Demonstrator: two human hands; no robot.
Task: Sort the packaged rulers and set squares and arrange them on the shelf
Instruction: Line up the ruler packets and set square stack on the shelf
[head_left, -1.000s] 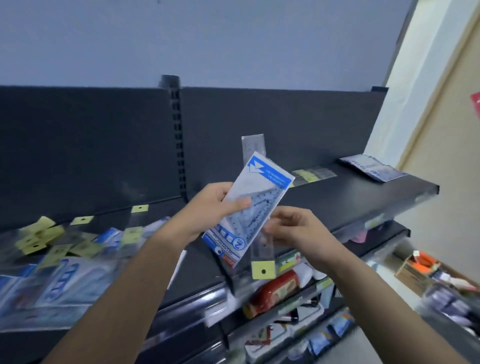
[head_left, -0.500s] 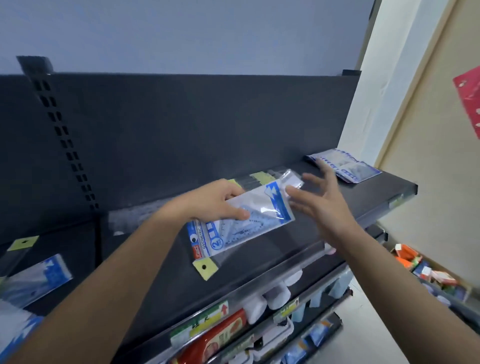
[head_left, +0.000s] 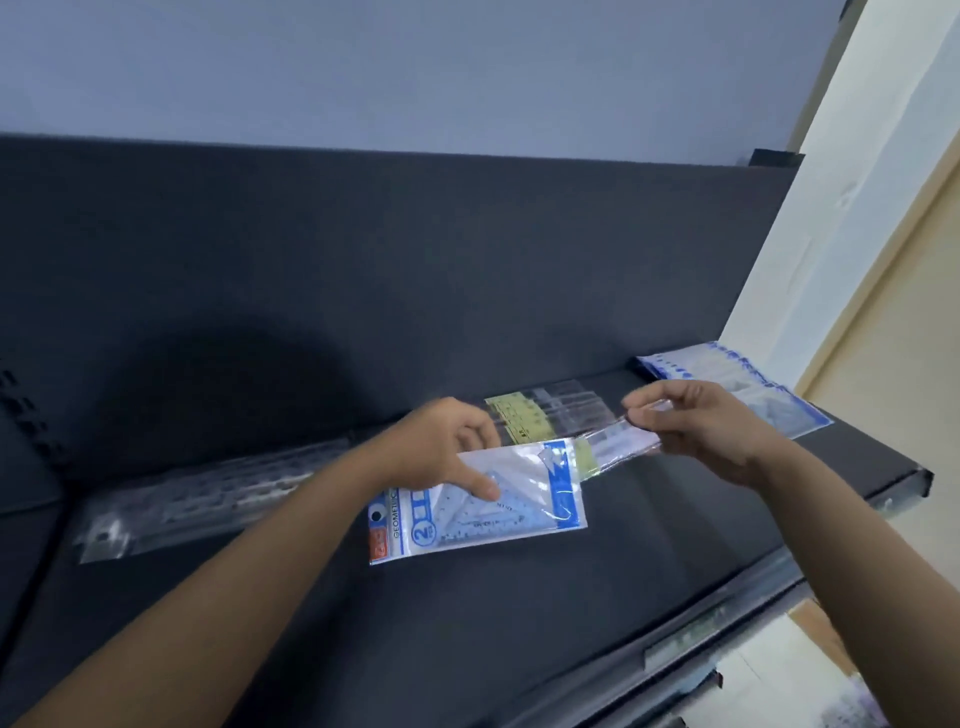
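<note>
- The left hand (head_left: 447, 452) grips a set square pack (head_left: 498, 504), thumb pressed flat on the front and the other fingers tucked behind the top edge.
- That pack is white and blue with a big 2 in a circle and a red strip at its left end. It lies roughly level over the middle of the black shelf (head_left: 571, 597). Can't tell if it actually touches the board.
- The right hand (head_left: 711, 431) pinches the end of a clear ruler sleeve (head_left: 626, 441) between thumb and curled fingers.
- The sleeve runs from that pinch down and left, and its other end slips behind the right edge of the set square pack. A pale yellow tab shows through it right beside the pack's blue band.
- A few ruler packs with a yellow label (head_left: 519, 415) lie further back on the shelf, just behind the left hand's knuckles.
- A long clear ruler pack (head_left: 208, 499) lies flat out to the left, with a hang hole at its near end, partly behind the left forearm.
- A stack of set square packs (head_left: 753, 389) in the same blue and white sits at the far right end of the shelf, behind the right hand.
- The dark back panel (head_left: 363, 260) rises behind everything, and a price strip (head_left: 691, 634) runs along the shelf's front edge.
</note>
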